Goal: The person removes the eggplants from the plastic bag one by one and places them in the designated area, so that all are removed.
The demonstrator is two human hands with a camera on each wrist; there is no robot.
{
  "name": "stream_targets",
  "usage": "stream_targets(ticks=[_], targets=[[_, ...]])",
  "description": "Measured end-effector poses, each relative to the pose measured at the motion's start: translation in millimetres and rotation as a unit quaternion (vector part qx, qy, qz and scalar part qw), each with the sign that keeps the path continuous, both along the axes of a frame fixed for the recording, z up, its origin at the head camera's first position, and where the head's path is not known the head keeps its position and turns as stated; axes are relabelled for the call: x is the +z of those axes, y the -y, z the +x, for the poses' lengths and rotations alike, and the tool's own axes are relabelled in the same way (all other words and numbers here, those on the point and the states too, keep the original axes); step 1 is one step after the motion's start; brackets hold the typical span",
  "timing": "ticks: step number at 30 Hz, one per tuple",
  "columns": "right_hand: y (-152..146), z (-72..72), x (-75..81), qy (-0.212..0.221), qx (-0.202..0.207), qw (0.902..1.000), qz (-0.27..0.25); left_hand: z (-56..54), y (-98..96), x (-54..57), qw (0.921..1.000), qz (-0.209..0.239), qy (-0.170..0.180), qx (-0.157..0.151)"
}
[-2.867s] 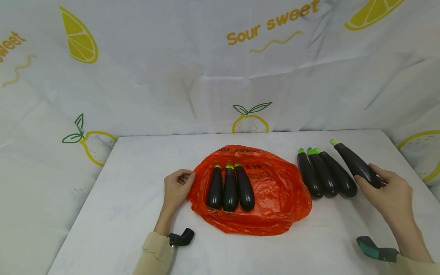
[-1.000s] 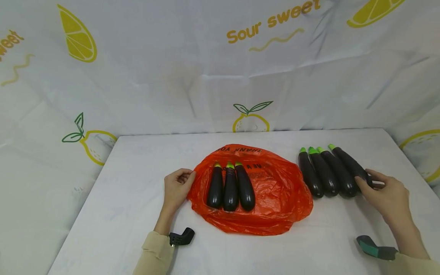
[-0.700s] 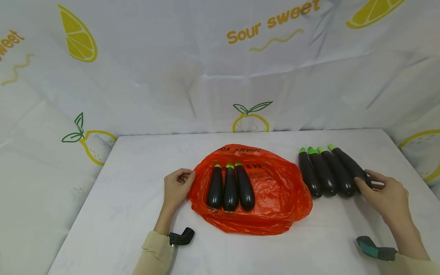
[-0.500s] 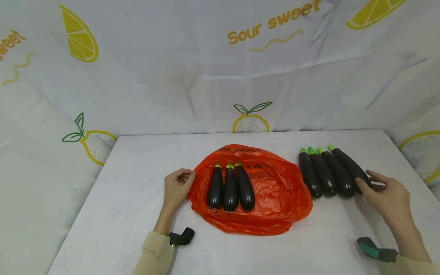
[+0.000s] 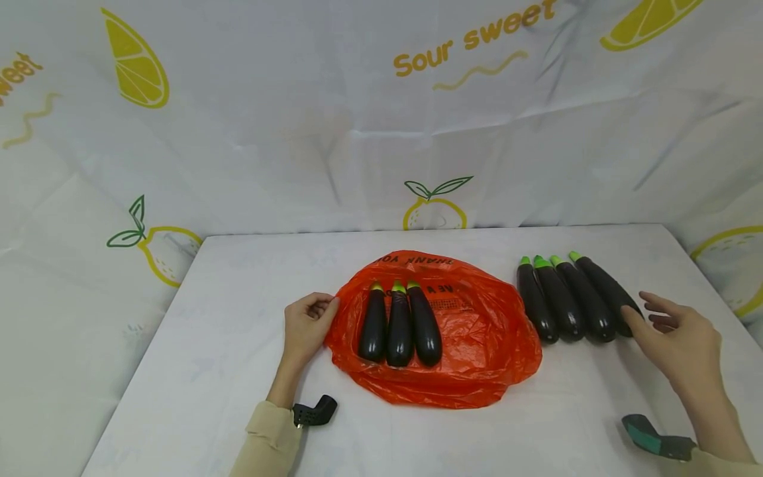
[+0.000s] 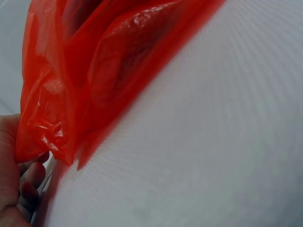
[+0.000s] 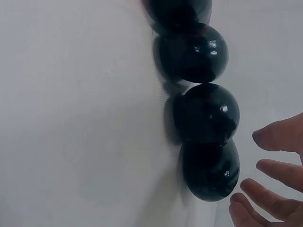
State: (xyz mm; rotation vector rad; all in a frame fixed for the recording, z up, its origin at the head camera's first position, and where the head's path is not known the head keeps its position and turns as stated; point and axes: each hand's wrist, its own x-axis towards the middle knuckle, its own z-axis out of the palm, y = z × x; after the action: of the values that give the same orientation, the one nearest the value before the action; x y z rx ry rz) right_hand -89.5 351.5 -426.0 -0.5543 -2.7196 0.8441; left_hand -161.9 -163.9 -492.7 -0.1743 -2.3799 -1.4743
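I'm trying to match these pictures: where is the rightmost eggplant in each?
Head: rightmost eggplant at right, beside the right hand.
Left wrist: not in it.
Right wrist: lowest eggplant, below and right of centre.
Landmark shared by head and right wrist: the right hand.

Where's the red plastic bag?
In the head view, the red plastic bag lies right of the left hand pinching it, left of four long black eggplants.

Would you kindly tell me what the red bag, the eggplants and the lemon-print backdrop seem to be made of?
Red bag: thin, glossy plastic film, judging by its crinkles and see-through folds.
Eggplants: smooth, shiny, dark surface with sharp highlights; real skin or moulded plastic imitation, I can't tell.
Lemon-print backdrop: probably matte cloth, since it hangs in soft creases.
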Motion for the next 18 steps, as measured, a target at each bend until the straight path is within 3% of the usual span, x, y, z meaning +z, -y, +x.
stream_targets(ticks=[11, 18], targets=[[10.3, 0.7, 1.5, -0.08, -0.022, 0.9954, -0.048, -0.8, -0.4, 0.0, 1.0, 0.006, -0.001, -0.001], [19.8, -0.5, 7.1, -0.12, 0.004, 0.99, -0.073, -0.8, -0.1, -0.4, 1.0, 0.008, 0.003, 0.0]])
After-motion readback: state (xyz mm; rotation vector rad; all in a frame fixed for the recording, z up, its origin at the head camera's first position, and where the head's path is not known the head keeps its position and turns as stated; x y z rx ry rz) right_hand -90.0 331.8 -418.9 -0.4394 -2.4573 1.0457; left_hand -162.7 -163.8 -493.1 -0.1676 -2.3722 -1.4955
